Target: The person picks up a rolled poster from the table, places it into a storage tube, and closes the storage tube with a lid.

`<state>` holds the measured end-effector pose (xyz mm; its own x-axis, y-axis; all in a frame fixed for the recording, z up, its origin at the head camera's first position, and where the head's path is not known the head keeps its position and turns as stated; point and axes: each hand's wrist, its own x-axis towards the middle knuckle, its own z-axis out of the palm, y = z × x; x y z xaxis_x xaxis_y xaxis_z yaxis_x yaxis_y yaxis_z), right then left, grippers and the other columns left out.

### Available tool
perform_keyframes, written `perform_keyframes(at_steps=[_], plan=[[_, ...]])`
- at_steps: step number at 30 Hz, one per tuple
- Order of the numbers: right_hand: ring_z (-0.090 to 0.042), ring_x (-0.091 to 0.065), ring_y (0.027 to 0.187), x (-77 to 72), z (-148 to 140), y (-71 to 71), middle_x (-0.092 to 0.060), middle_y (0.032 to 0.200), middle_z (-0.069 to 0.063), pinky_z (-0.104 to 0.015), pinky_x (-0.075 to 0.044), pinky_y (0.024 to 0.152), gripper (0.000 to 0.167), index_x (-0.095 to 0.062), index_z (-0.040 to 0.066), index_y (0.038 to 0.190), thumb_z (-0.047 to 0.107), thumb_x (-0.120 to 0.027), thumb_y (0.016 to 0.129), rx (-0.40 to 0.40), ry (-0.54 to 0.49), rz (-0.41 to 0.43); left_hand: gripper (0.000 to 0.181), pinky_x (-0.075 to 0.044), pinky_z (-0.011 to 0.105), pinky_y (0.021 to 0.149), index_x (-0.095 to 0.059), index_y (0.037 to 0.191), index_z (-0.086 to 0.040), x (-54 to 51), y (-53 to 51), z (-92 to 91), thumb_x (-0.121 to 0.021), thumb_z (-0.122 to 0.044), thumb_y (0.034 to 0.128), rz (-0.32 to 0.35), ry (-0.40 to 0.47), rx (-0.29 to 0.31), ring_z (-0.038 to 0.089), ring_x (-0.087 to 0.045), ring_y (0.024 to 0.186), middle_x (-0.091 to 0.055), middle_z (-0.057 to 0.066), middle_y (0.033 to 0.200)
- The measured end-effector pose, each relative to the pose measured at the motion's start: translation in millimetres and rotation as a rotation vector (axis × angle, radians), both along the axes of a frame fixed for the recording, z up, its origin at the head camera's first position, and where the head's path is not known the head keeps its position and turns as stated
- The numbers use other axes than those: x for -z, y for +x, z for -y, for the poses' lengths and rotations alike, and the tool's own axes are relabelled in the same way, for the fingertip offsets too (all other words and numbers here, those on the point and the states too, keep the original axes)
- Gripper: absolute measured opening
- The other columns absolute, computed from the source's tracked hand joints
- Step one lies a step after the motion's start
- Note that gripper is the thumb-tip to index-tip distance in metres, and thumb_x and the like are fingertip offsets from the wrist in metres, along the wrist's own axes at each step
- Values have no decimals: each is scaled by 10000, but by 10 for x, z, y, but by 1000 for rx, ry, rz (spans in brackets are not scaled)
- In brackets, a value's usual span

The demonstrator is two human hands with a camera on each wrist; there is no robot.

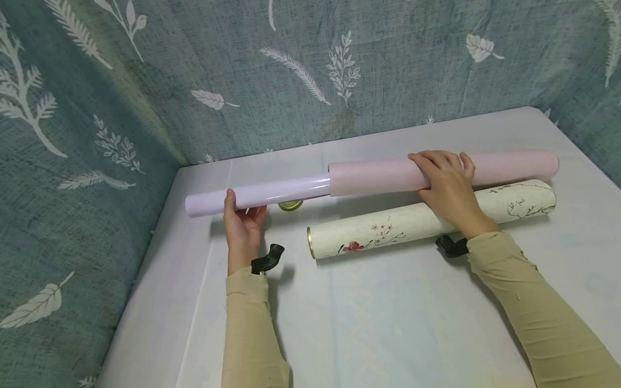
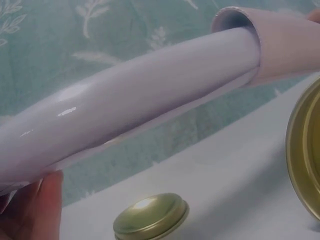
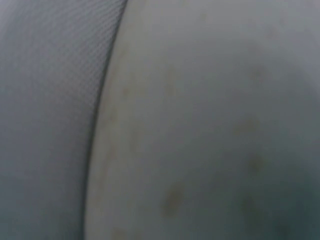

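Observation:
My left hand (image 1: 244, 229) holds a glossy pale lavender roll of paper (image 1: 281, 191), thumb in front and fingers behind and below. The roll's right end sits inside the open mouth of a pink cardboard tube (image 1: 373, 177); in the left wrist view the loose edge of the rolled sheet (image 2: 165, 107) runs along its side. From above, my right hand (image 1: 448, 188) grips the pink tube near its middle. In front of that tube lies a cream tube (image 1: 412, 223) with painted blossoms and a gold rim at its left end; my right wrist passes over it.
A round gold lid (image 2: 150, 216) rests on the white-covered table (image 1: 388, 323) below the paper roll. Green leaf-patterned cloth (image 1: 291, 81) hangs behind and to the left. In the right wrist view a blurred, spotted cream surface (image 3: 200, 125) fills most of the picture.

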<state>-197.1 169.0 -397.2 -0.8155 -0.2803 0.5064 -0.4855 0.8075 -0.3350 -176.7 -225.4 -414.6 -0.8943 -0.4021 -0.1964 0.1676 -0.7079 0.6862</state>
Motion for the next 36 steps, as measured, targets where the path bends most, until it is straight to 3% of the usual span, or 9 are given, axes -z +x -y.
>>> perform_keyframes(at_steps=[3, 6, 9, 14, 17, 22, 28, 32, 36], plan=[[-336, -343, 1143, -2, 0, -5, -468, 1237, -94, -519, -27, 997, 684, -491, 159, 1268, 24, -762, 654, -3, 3, 4, 495, -449, 367, 844, -446, 1135, -107, -9, -13, -5, -682, -353, 776, -10, 1, 3, 233, -537, 946, -481, 87, 1095], [-334, -342, 1147, 0, -2, -8, -471, 1236, -92, -523, -24, 997, 687, -492, 157, 1266, 19, -763, 650, -6, 4, 6, 499, -436, 362, 851, -443, 1134, -97, -10, -30, -15, -715, -282, 759, -45, 11, -21, 223, -527, 952, -475, 78, 1090], [-332, -341, 1150, 2, -3, -9, -473, 1233, -93, -525, -22, 997, 687, -493, 158, 1263, 14, -762, 647, -11, 1, 3, 585, -444, 348, 832, -385, 1195, -145, -3, -35, -24, -742, -206, 735, -76, -4, -73, 219, -519, 952, -447, 74, 1117], [-332, -339, 1153, 3, -4, -11, -474, 1235, -98, -524, -24, 997, 681, -494, 159, 1263, 14, -756, 652, -11, 3, 8, 893, -445, 343, 819, -147, 1308, -316, -3, -48, -35, -766, -119, 696, -107, -66, -172, 228, -512, 969, -388, 96, 1183], [-332, -338, 1154, 6, -3, -9, -474, 1236, -98, -525, -26, 996, 680, -492, 158, 1263, 19, -757, 653, -9, 8, 13, 953, -453, 349, 798, -94, 1323, -334, -6, -51, -39, -771, -111, 689, -126, -107, -234, 229, -522, 946, -386, 107, 1182], [-331, -339, 1149, 5, -6, -9, -472, 1237, -96, -521, -24, 997, 679, -489, 158, 1268, 17, -751, 658, -9, 11, 11, 798, -459, 376, 791, -177, 1313, -314, -18, -49, -33, -725, -175, 751, -170, -113, -256, 231, -528, 929, -403, 100, 1174], [-335, -337, 1153, 2, -5, -9, -472, 1238, -97, -520, -22, 998, 677, -488, 158, 1269, 20, -752, 661, -7, 13, 19, 473, -434, 364, 784, -333, 1253, -219, -50, -19, 6, -565, -359, 866, -184, -27, -228, 235, -522, 925, -460, 81, 1109], [-333, -338, 1153, -3, -3, -7, -472, 1240, -95, -518, -20, 999, 675, -492, 157, 1266, 13, -750, 659, -6, 8, 14, 467, -418, 354, 788, -408, 1221, -155, -58, -3, 38, -520, -442, 870, -190, 5, -203, 232, -522, 930, -508, 78, 1068], [-331, -342, 1150, 2, 2, 0, -475, 1237, -92, -515, -22, 1000, 679, -495, 157, 1262, 11, -756, 651, -4, 5, 15, 426, -430, 351, 809, -446, 1217, -132, -32, 6, 39, -563, -351, 870, -212, -25, -221, 233, -525, 931, -507, 94, 1093]])
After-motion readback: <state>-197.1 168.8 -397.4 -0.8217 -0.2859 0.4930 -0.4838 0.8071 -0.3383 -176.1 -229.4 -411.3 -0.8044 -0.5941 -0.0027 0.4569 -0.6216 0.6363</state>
